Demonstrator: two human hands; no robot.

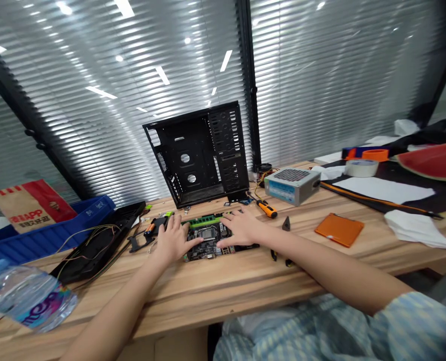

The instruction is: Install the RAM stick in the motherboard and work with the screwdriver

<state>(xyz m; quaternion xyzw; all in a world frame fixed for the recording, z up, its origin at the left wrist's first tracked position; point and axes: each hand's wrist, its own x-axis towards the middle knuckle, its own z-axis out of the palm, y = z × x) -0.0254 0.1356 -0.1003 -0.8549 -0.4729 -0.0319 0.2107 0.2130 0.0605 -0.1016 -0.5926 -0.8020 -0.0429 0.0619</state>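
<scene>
A motherboard (211, 248) lies flat on the wooden table in front of me, with a processor socket (208, 233) at its middle. Along its far side runs a green memory module (203, 219). My left hand (173, 238) rests at the board's left end, fingers spread and thumb pointing inward. Over the right part is my right hand (241, 229), its fingers apart and touching the far edge region, thumb lower on the board. Neither hand shows anything lifted. The hands hide both ends of the board.
Behind stands an open black computer case (192, 155). To its right are a power supply (296, 188), an orange-handled screwdriver (267, 208) and an orange flat box (339, 229). At left are a blue bin (95, 213), a black panel (91, 250) with wires and a water bottle (34, 298).
</scene>
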